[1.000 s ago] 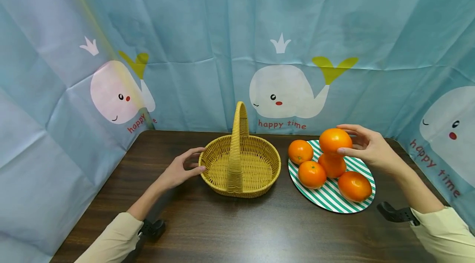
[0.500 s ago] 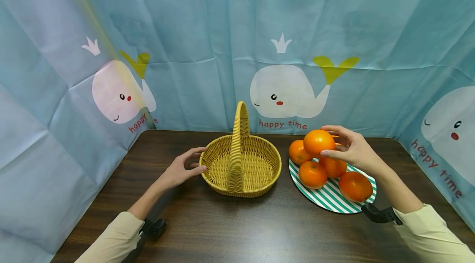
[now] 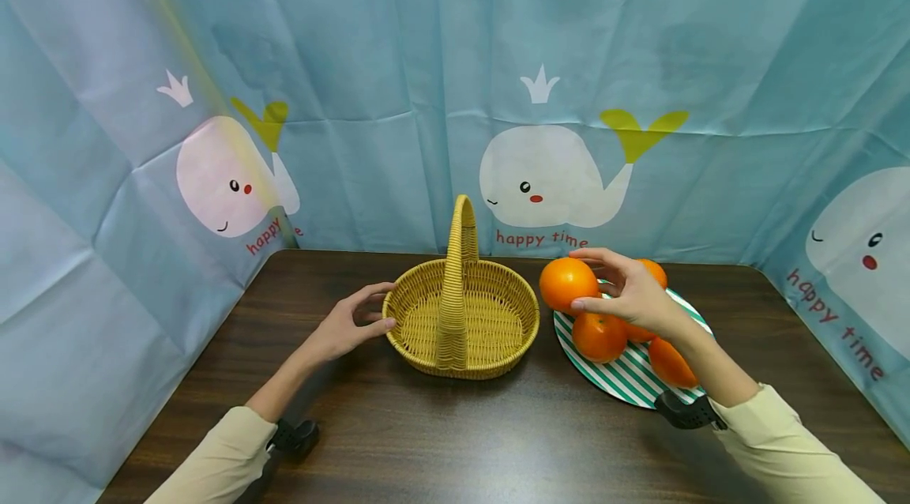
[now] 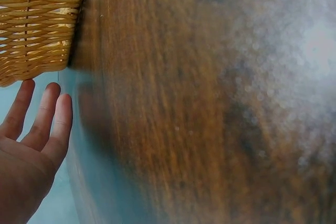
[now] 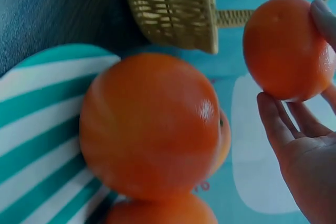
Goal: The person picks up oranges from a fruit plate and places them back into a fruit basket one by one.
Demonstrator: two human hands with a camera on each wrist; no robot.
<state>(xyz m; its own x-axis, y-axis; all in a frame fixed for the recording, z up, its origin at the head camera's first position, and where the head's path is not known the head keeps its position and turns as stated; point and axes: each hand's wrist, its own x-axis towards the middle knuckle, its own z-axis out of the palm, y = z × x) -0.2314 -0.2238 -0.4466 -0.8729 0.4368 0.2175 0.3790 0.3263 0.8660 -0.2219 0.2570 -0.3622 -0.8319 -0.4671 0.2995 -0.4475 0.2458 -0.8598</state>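
In the head view, my right hand [image 3: 633, 295] pinches an orange [image 3: 569, 283] between thumb and fingertips. It is held up over the plate's left side, close to the basket's right end. In the right wrist view the same orange [image 5: 286, 48] is gripped at its edge. My left hand [image 3: 351, 324] touches the left rim of a yellow wicker basket [image 3: 412, 358] with thumb and fingertips. The left wrist view shows several fingers [image 4: 39, 116] fairly straight against the wicker. Nothing lies inside the basket. More oranges [image 3: 599, 336] sit on a green-and-white striped plate [image 3: 618, 383], partly hidden by my right hand.
A tall arched handle [image 3: 453, 291] spans the basket's middle. The dark wooden table [image 3: 462, 441] reaches back to a blue curtain [image 3: 370, 93] printed with whales. The plate stands right of the basket with a small gap.
My right hand has carried the orange leftward from above the plate's back toward the basket, uncovering another orange behind. The left hand and the basket have stayed in place.
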